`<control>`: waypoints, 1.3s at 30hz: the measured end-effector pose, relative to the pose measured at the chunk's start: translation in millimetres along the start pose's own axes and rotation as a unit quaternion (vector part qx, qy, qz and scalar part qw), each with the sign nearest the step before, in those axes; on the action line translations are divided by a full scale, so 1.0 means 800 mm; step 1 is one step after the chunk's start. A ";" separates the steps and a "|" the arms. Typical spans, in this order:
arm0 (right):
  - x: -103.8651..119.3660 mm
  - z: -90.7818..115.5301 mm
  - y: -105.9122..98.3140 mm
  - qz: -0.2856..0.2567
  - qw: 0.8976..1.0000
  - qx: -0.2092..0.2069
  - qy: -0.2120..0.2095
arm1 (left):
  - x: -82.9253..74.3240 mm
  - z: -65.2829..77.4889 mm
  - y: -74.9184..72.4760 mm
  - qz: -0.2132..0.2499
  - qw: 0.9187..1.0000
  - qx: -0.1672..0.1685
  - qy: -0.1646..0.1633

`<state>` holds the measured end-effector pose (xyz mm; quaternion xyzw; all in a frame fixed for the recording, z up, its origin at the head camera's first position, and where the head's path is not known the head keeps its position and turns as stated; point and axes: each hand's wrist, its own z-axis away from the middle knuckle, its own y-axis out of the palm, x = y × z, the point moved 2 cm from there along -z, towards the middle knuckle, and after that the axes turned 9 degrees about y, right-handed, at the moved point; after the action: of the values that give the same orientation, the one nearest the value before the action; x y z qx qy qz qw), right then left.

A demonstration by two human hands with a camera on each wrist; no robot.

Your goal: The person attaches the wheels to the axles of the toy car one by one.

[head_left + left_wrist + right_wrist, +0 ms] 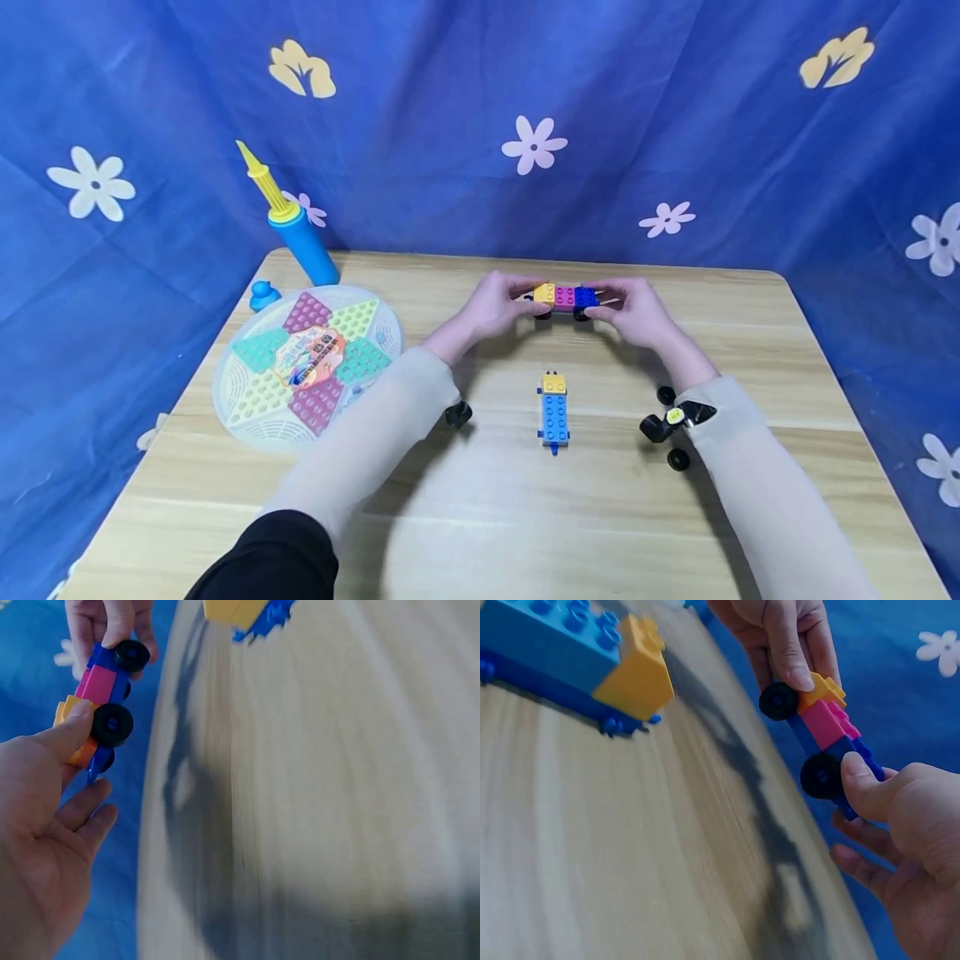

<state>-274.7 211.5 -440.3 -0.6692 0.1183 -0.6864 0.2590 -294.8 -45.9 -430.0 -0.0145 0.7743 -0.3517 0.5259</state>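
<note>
A toy brick car [565, 297] with yellow, pink and dark blue bricks and black wheels is held between both hands near the table's far edge. My left hand [495, 305] pinches its yellow end, thumb on the near side. At the dark blue end, my right hand [633, 310] pinches with its thumb beside a wheel [823, 775]. Both wrist views show the car above the table. Closer to me lies a second brick car base [555, 417], light blue with a yellow brick [553, 383], its axle pegs bare of wheels.
Loose black wheels [678, 459] lie by the right forearm, one wheel [666, 395] just behind its wrist camera. At the left are a round Chinese checkers board [251, 408], a small blue toy [263, 295] and a blue and yellow pump [303, 246]. A blue curtain [420, 125] hangs behind the table.
</note>
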 end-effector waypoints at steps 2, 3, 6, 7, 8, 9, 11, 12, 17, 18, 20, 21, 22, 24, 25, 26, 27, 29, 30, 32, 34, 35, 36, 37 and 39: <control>-0.006 -0.008 0.003 0.007 1.000 0.002 0.008 | 0.009 -0.007 0.001 0.000 1.000 0.005 -0.012; -0.009 -0.012 0.004 0.010 1.000 0.004 0.010 | 0.014 -0.010 0.002 0.003 1.000 0.006 -0.018; -0.016 -0.024 0.008 0.021 1.000 0.008 0.018 | 0.025 -0.018 0.003 0.008 0.999 0.008 -0.033; -0.018 -0.027 0.008 0.024 1.000 0.007 0.018 | 0.028 -0.020 0.004 0.007 0.999 0.009 -0.038; -0.019 -0.031 0.009 0.026 0.999 0.004 0.020 | 0.030 -0.022 0.004 0.006 0.999 0.009 -0.042; -0.020 -0.033 0.009 0.028 0.999 0.001 0.020 | 0.032 -0.024 0.004 0.003 0.999 0.009 -0.045; -0.022 -0.036 0.010 0.031 0.999 -0.005 0.023 | 0.034 -0.026 0.007 0.000 0.999 0.009 -0.049; -0.023 -0.037 0.010 0.032 0.999 -0.007 0.025 | 0.035 -0.026 0.008 -0.001 0.999 0.010 -0.050; -0.028 -0.038 0.015 0.033 0.999 -0.005 0.035 | 0.039 -0.027 0.012 -0.005 0.999 0.007 -0.054; -0.028 -0.038 0.016 0.034 0.999 -0.004 0.036 | 0.039 -0.026 0.013 -0.005 0.998 0.005 -0.055; -0.029 -0.038 0.018 0.033 0.999 -0.005 0.038 | 0.040 -0.025 0.014 -0.004 0.998 0.000 -0.058; -0.030 -0.037 0.018 0.033 0.999 -0.005 0.039 | 0.041 -0.025 0.014 -0.002 0.998 -0.001 -0.059; -0.030 -0.036 0.019 0.032 0.999 -0.005 0.039 | 0.041 -0.025 0.014 0.001 0.998 -0.003 -0.061; -0.027 -0.034 0.018 0.028 0.999 -0.001 0.036 | 0.040 -0.023 0.013 0.009 0.998 -0.005 -0.065; -0.027 -0.032 0.017 0.026 0.999 0.002 0.034 | 0.040 -0.021 0.012 0.013 0.998 -0.006 -0.069; -0.026 -0.030 0.016 0.023 0.999 0.006 0.033 | 0.040 -0.020 0.012 0.018 0.997 -0.005 -0.074; -0.026 -0.027 0.014 0.019 0.999 0.009 0.031 | 0.040 -0.018 0.011 0.021 0.997 -0.005 -0.078; -0.025 -0.021 0.010 0.019 0.999 0.016 0.026 | 0.038 -0.013 0.008 0.026 0.996 -0.006 -0.084; -0.024 -0.017 0.007 0.019 0.999 0.017 0.025 | 0.036 -0.011 0.006 0.030 0.996 -0.008 -0.084; -0.022 -0.009 0.000 0.016 1.000 0.015 0.022 | 0.031 -0.006 0.001 0.040 0.996 -0.017 -0.079; -0.018 0.000 -0.007 0.015 1.000 0.010 0.013 | 0.024 -0.002 -0.003 0.050 0.996 -0.028 -0.067; -0.015 0.004 -0.010 0.013 1.000 0.007 0.008 | 0.020 0.001 -0.005 0.056 0.996 -0.033 -0.059; -0.012 0.009 -0.013 0.010 1.000 0.003 0.001 | 0.015 0.004 -0.007 0.061 0.996 -0.038 -0.050; -0.009 0.014 -0.015 0.008 1.000 0.001 -0.006 | 0.010 0.007 -0.008 0.063 0.996 -0.041 -0.042; -0.005 0.022 -0.019 0.007 1.000 -0.006 -0.021 | -0.002 0.016 -0.010 0.067 0.996 -0.045 -0.028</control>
<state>-260.4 229.5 -434.3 -0.6842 0.1215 -0.6696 0.2620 -286.6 -58.4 -426.8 0.0035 0.7734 -0.2802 0.5686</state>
